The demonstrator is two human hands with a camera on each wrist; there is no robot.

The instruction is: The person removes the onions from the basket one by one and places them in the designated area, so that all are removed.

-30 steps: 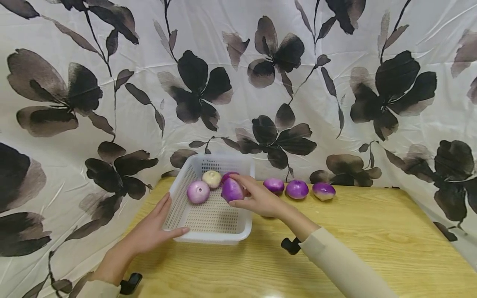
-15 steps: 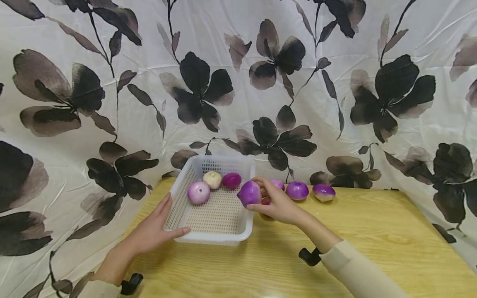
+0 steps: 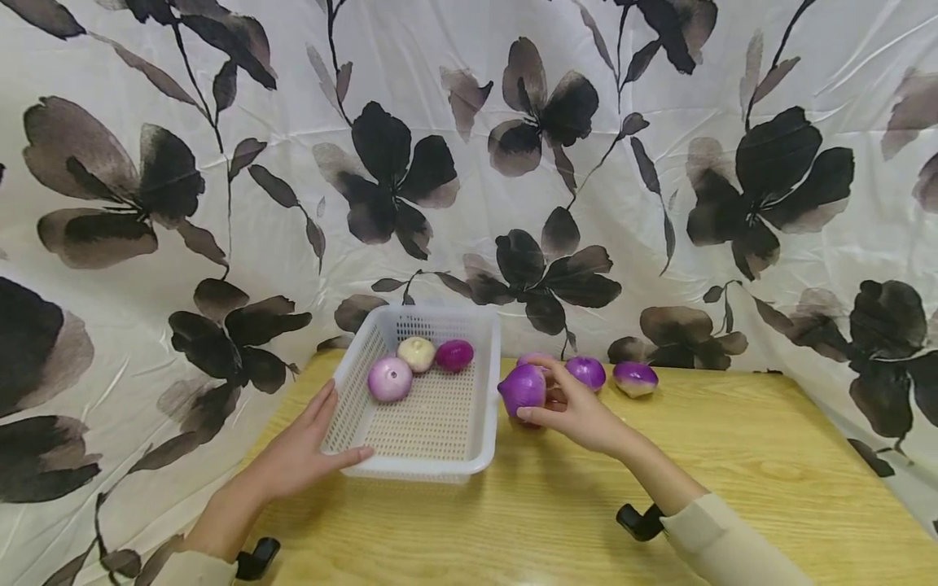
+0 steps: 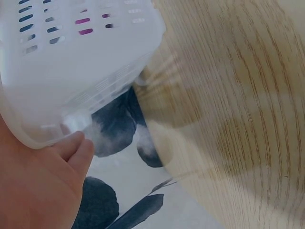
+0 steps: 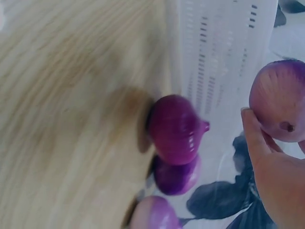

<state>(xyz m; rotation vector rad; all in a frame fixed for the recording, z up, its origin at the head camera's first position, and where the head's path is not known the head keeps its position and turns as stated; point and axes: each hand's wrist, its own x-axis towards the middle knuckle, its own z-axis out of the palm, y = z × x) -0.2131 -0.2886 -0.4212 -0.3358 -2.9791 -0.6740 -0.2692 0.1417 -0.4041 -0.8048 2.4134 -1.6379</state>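
The right hand (image 3: pixel 580 413) curls its fingers round a purple onion (image 3: pixel 523 392) above the counter (image 3: pixel 762 456); just left of those fingers I see the white basket (image 3: pixel 432 467), its edge pinched by the left hand (image 3: pixel 302 446).

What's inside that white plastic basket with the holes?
Inside the white perforated plastic basket are three onions: a pale purple round onion, a cream-white round onion and a deep magenta onion. Whatever lies directly beneath them is covered and cannot be seen.
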